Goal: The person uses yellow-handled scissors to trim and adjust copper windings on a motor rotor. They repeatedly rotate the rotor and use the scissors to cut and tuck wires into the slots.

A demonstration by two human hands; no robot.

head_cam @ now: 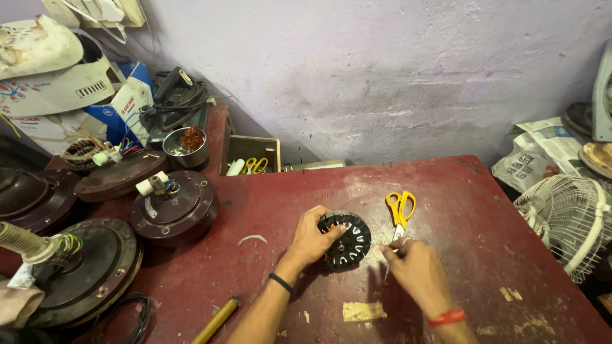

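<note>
Stator core (346, 240), one of it, sits near the middle of the dark red table (484, 255) in front of you: a round black disc with a ring of pale slots around its face and a hole at the centre, lying flat. Your left hand (312, 239) curls over its left edge, thumb on the top rim and fingers wrapped around the side, gripping it. Your right hand (414, 267) rests just right of the disc with the fingertips pressed together as if pinching something thin; you cannot tell from here what, if anything, sits between them. One black band circles your left wrist and one red band your right.

Just beyond your right hand lies one pair of yellow-handled scissors (400, 213), blades pointing towards you. A second yellow-handled pair (255, 165) stands in the open wooden box (255, 148) at the table's far edge.

Along the left side you have four brown ceiling-fan motor housings (175, 210), wire tails sprouting from their hubs. One steel bowl (186, 146) holds a clump of copper wire. One wooden handle (217, 320) lies near your left forearm. One white fan guard (564, 220) leans off the right edge, near folded newspaper (539, 153).
</note>
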